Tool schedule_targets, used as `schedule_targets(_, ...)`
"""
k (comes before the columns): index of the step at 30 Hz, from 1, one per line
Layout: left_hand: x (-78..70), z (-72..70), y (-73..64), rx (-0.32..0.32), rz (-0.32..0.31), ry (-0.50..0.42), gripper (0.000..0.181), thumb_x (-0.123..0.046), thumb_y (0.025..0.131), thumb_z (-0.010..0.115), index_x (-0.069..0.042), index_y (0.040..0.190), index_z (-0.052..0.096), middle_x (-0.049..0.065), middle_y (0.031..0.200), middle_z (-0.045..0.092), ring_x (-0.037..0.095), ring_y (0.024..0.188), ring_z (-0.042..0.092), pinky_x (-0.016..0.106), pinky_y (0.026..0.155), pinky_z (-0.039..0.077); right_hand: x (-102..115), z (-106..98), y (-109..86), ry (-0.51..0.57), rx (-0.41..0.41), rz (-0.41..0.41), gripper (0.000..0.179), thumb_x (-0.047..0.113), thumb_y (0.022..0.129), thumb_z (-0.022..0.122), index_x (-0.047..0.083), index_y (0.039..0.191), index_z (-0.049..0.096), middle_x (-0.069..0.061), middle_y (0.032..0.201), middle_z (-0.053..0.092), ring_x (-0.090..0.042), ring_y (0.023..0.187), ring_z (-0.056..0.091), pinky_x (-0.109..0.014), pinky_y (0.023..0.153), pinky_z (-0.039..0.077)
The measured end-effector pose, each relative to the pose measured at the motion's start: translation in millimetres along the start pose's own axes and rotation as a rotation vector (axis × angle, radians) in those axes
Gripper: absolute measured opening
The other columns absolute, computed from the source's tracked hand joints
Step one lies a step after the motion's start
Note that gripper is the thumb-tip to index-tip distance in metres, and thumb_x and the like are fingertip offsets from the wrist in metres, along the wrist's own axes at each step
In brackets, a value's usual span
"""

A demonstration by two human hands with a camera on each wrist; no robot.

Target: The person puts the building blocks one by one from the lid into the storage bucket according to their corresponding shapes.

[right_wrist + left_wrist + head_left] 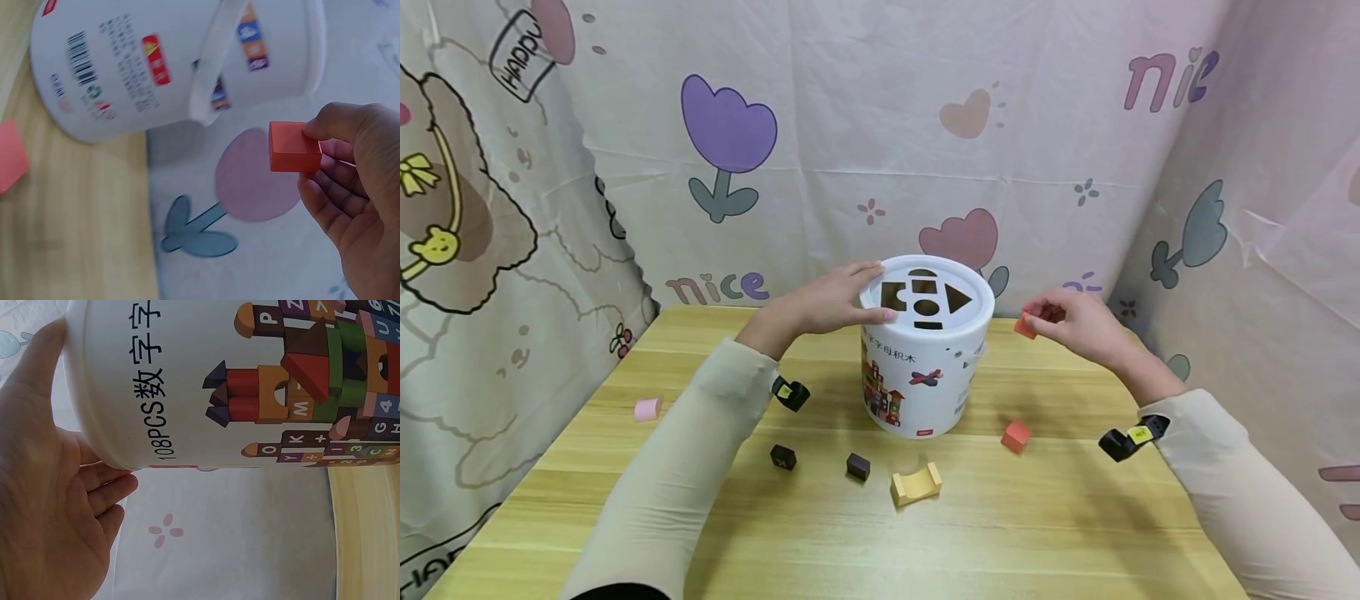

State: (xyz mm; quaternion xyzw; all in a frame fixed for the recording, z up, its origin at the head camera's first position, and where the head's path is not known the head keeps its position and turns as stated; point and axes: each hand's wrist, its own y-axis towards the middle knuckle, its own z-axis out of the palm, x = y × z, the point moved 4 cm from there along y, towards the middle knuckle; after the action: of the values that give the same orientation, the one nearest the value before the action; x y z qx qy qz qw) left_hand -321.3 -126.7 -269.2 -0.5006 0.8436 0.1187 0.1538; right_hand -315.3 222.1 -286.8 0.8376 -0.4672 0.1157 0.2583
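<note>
A white bucket [917,379] with printed toy blocks on its side stands upright on the table, its lid [945,315] pierced by several shaped holes. My left hand [827,302] holds the rim on the left, thumb over the lid; in the left wrist view, curled fingers [109,494] show past the edge. To the right of the bucket, my right hand [1078,327] pinches a red block [294,147] between thumb and fingertips, raised off the table and apart from the bucket. Another red block [1016,436] lies on the table below that hand.
In front of the bucket lie two dark blocks, one to the left [783,457] and one nearer the middle [858,467], plus a yellow arch block [916,485]. A pink cylinder [647,408] sits near the table's left edge. Printed curtains [850,125] hang behind the wooden table [820,542].
</note>
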Motion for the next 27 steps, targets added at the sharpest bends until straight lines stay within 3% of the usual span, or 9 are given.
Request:
schedule_targets(13, 0.7, 0.3, 1.4, -0.002, 0.007, 0.006, 0.102, -0.076, 0.081, 0.054, -0.016, 0.157, 0.022, 0.005, 0.162, 0.017, 0.029, 0.146, 0.016, 0.056, 0.113, 0.024, 49.1, -29.7, 9.8, 0.016, -0.113, -0.1, 0.011, 0.018, 0.092, 0.07, 0.011, 0.101, 0.072, 0.003, 0.084, 0.066, -0.014, 0.078, 0.058, -0.019, 0.067, 0.046)
schedule_targets(27, 0.0, 0.2, 0.2, 0.001, -0.01, 0.003, 0.104, -0.079, 0.079, 0.053, -0.018, 0.157, 0.021, 0.003, 0.162, 0.016, 0.027, 0.147, 0.015, 0.055, 0.113, 0.024, 96.0, -17.4, 31.4, 0.059, -0.114, -0.282, 0.014, 0.008, 0.089, 0.07, 0.008, 0.103, 0.072, 0.003, 0.085, 0.063, -0.013, 0.079, 0.058, -0.025, 0.07, 0.048)
